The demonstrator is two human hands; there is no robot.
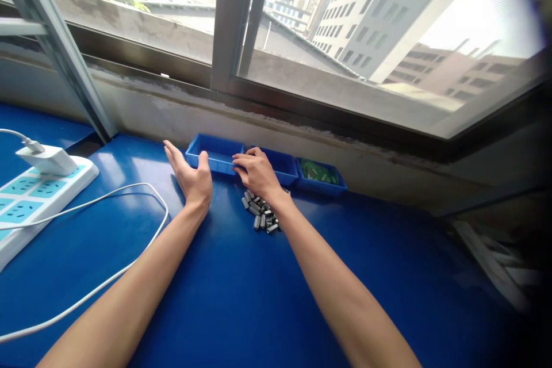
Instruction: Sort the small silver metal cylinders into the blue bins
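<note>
My left hand is open beside the left blue bin, fingers stretched out and thumb raised near the bin's front wall. At that bin's right end is my right hand, fingers loosely bent and a little apart. Its fingertips reach the bin's corner; whether they press on it, I cannot tell. It partly covers the middle blue bin. Below my right hand lies a pile of small silvery metal pieces, partly hidden by the wrist.
A right blue bin holds green pieces. On the left of the blue table lies a white power strip with a plugged-in charger. A white cable loops beside my left forearm. Behind the bins runs the window wall.
</note>
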